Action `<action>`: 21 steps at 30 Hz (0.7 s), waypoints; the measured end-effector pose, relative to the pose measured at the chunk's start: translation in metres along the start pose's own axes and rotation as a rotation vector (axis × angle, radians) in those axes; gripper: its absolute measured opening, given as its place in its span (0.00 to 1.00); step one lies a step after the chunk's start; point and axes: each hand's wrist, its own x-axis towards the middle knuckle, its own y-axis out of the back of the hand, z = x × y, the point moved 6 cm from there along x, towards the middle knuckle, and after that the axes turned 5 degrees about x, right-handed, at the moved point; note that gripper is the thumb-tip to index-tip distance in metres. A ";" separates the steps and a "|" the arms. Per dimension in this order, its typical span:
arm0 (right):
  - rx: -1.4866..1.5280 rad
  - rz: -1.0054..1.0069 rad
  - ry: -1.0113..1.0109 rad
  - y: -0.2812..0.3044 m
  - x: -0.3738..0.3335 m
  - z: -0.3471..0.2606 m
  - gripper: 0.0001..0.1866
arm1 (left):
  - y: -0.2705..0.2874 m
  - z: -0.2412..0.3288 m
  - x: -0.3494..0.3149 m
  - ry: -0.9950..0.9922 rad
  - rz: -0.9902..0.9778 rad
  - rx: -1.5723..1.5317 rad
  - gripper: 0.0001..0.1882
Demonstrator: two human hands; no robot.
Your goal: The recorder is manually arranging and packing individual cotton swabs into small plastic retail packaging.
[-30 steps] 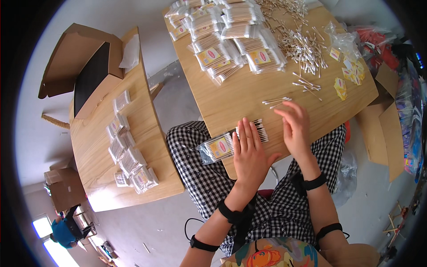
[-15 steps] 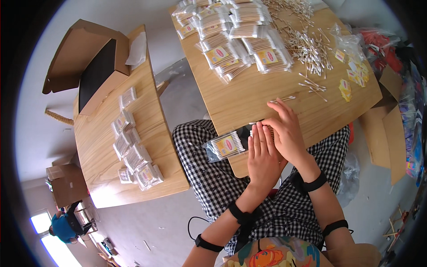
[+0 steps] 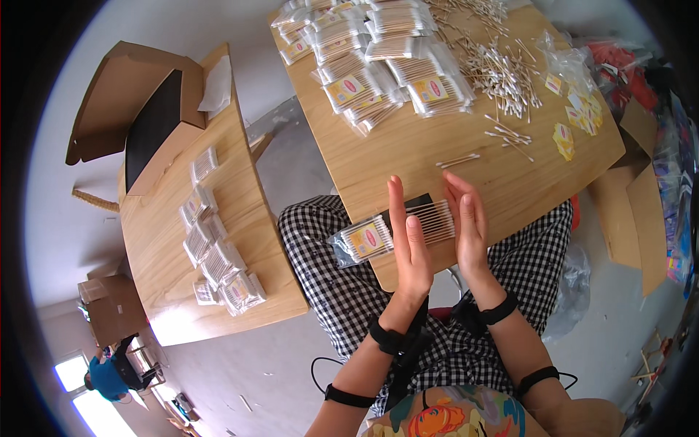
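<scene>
My left hand [image 3: 409,247] is held on edge with its fingers straight, holding nothing. Facing it, my right hand [image 3: 467,227] stands on edge too, fingers stretched out. Between the palms a row of cotton swabs [image 3: 435,221] lies side by side on a dark pad [image 3: 418,202] at the table's near edge. Left of my left hand, a clear plastic bag [image 3: 342,251] with cotton swabs and a yellow-and-white label card [image 3: 366,239] overhangs the edge. Part of the row is hidden behind my left hand. Two loose swabs [image 3: 459,160] rest just beyond my right fingertips.
Stacked packs of swabs [image 3: 429,89] and a loose swab pile [image 3: 502,80] cover the table's far side. Yellow cards [image 3: 582,113] lie at right, above an open carton [image 3: 619,218]. More packs [image 3: 218,251] and an open box [image 3: 167,131] sit on the left table.
My hands have moved apart: the left, earlier flat over the swabs, has turned on edge and shifted left. The right has lowered beside the row, which now shows between them.
</scene>
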 end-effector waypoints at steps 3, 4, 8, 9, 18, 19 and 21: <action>-0.013 -0.020 -0.011 0.000 -0.002 -0.001 0.25 | -0.001 -0.003 -0.012 0.024 0.049 -0.096 0.35; -0.015 -0.029 -0.018 0.001 -0.003 -0.001 0.24 | 0.000 -0.004 -0.015 0.032 0.066 -0.128 0.36; -0.375 -0.098 0.086 -0.004 -0.003 -0.013 0.20 | 0.002 -0.004 -0.017 0.011 0.138 -0.192 0.38; -0.576 -0.127 0.214 -0.009 0.001 -0.015 0.20 | 0.001 -0.003 -0.017 0.008 0.146 -0.192 0.38; -1.281 -0.413 0.497 -0.044 0.009 0.001 0.26 | -0.001 -0.009 -0.021 0.011 0.236 -0.174 0.34; -1.252 -0.428 0.495 -0.043 0.008 0.002 0.27 | -0.002 -0.009 -0.020 0.007 0.245 -0.168 0.34; -1.225 -0.453 0.502 -0.045 0.007 0.002 0.27 | -0.002 -0.007 -0.018 0.008 0.261 -0.154 0.34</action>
